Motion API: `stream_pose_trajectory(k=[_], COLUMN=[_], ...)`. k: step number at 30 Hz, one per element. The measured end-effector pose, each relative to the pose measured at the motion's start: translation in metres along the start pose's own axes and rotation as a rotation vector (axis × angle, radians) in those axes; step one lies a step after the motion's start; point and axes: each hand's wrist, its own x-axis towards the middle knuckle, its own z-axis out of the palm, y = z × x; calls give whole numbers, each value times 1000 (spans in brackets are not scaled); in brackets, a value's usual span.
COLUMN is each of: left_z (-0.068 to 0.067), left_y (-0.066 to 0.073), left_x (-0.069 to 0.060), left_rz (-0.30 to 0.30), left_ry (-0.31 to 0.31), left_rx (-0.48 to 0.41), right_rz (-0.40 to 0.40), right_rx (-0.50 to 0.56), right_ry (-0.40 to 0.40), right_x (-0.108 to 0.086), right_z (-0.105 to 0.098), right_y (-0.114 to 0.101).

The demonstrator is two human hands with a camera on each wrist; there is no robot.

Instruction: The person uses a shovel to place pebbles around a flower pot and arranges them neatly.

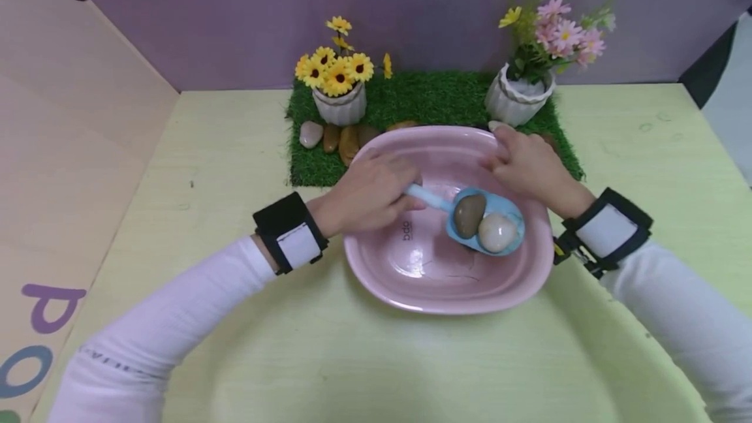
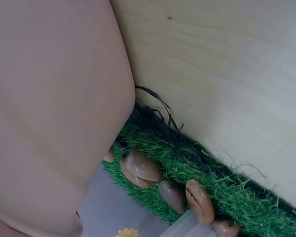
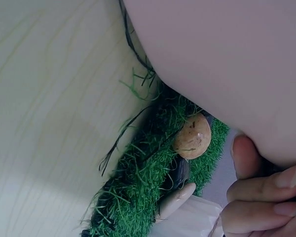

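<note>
My left hand (image 1: 376, 191) grips the handle of a light-blue scoop (image 1: 429, 197) over a pink oval basin (image 1: 449, 304). In the scoop's bowl lie a brown stone (image 1: 470, 215) and a rounder whitish stone (image 1: 497, 232). At the basin's far right rim, my right hand (image 1: 531, 168) holds the edge, slightly blurred. The right wrist view shows its curled fingers (image 3: 254, 190) against the rim; part of the hand is cut off there. The left wrist view shows the basin's outer wall (image 2: 49, 98) but not the left hand's grip.
Behind the basin lies a green turf mat (image 1: 431, 96) with several stones (image 1: 349, 143) along its front. On it stand a pot of yellow flowers (image 1: 341, 106) and a pot of pink flowers (image 1: 519, 96). A purple backdrop (image 1: 423, 18) closes the table's far side.
</note>
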Motion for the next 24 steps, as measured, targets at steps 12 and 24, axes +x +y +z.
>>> stream_pose_trajectory(k=[12,24], left_z=[-4,-24], left_y=[1,-4], left_x=[0,0], left_rz=[53,13], left_ry=[-28,48], left_rx=[-26,44], right_rz=[-32,-78], right_rx=[0,4], right_ry=[23,5], right_x=[0,-1], right_z=[0,-2], right_y=[0,2])
